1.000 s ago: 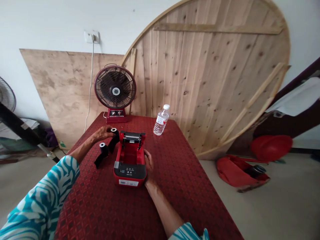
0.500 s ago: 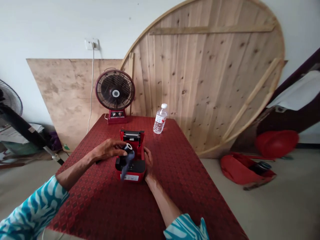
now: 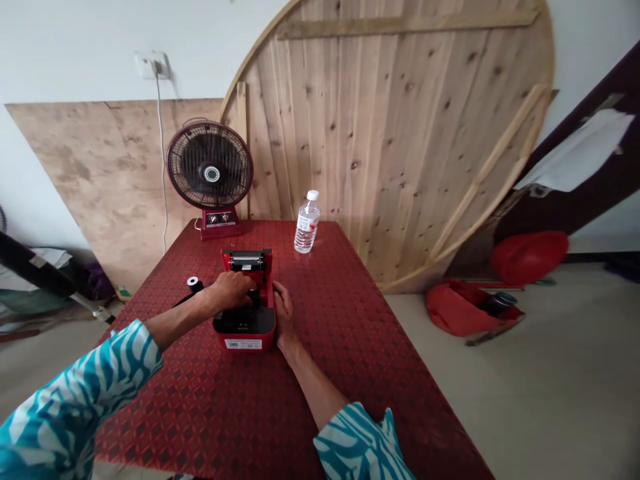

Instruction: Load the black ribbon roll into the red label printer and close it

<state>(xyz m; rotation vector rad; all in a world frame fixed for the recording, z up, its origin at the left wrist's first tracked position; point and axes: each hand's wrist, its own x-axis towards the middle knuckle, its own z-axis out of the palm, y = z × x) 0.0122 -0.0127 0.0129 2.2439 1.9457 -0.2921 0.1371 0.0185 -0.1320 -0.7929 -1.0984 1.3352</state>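
A small red and black label printer (image 3: 245,332) stands on the table with its lid (image 3: 247,260) raised toward the far side. My left hand (image 3: 233,289) reaches into its open compartment from the left. Those fingers are bent inward, and their tips are hidden, so I cannot make out what they pinch. Against the printer's right side rests my right hand (image 3: 283,310), its fingers curled along the wall and gripping it. A black roll with a white core (image 3: 194,284) stands on the table just left of the printer, close to my left forearm.
Behind the printer are a dark red table fan (image 3: 211,175) and a clear water bottle (image 3: 306,225). A patterned red cloth covers the table (image 3: 345,353). Large wooden boards (image 3: 380,147) lean on the wall. A red open container (image 3: 457,312) sits on the floor at right.
My left hand has let go of the black roll, which now stands left of the printer, and has gone into the compartment. My right hand stays at the printer's side. The view has shifted.
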